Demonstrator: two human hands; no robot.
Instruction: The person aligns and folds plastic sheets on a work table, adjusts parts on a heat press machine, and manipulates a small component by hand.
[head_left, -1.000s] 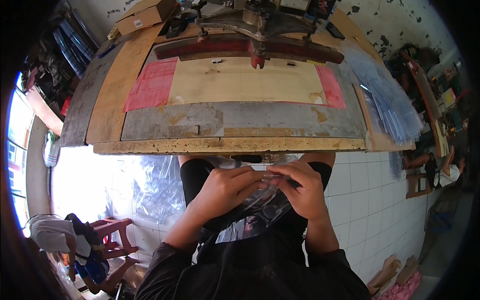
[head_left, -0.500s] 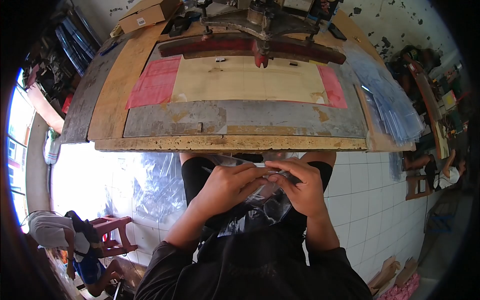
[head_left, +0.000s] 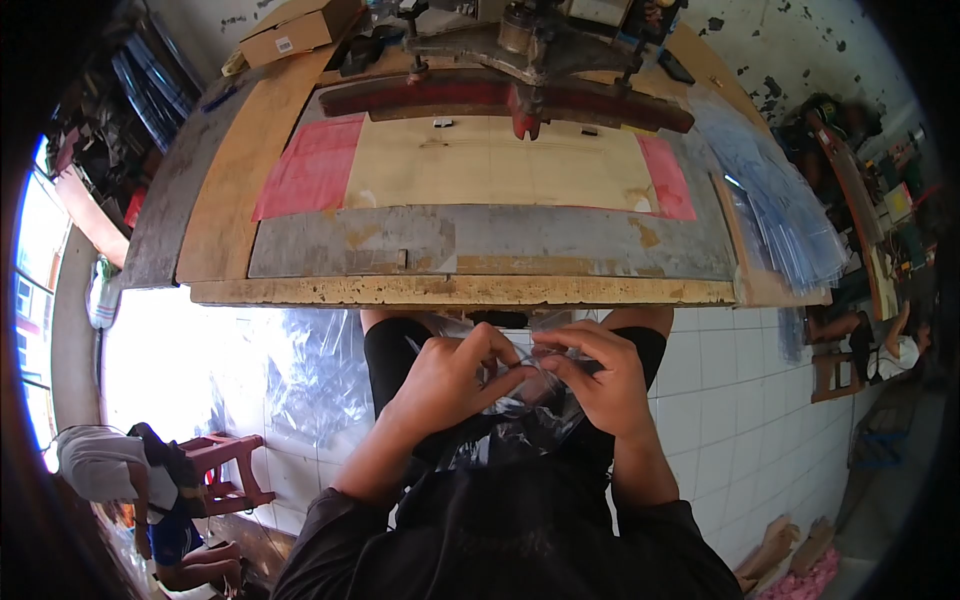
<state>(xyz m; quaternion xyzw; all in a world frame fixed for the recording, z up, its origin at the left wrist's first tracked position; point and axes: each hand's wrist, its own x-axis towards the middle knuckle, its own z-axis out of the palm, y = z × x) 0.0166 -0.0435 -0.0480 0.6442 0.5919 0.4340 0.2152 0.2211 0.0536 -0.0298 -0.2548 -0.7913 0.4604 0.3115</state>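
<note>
A clear plastic sheet (head_left: 520, 430) lies over my lap, its upper part between my two hands. My left hand (head_left: 462, 372) pinches the sheet's edge, index finger arched and thumb pointing right. Close beside it, my right hand (head_left: 597, 372) holds the same sheet between thumb and fingers. The fingertips of both hands are near each other, just below the table's front edge (head_left: 460, 291). The exact fold of the plastic there is too small to make out.
A metal press with a red bar (head_left: 430, 96) stands over a cream sheet (head_left: 490, 165) with pink ends. Clear sheets (head_left: 775, 190) are piled at the table's right. Plastic (head_left: 318, 375) lies on the floor at left. One person (head_left: 110, 468) is lower left, another (head_left: 895, 350) far right.
My left index finger has lifted and bent, and the left fingertips have drawn slightly away from the right ones. The plastic on my lap has shifted. The person at lower left has moved their legs.
</note>
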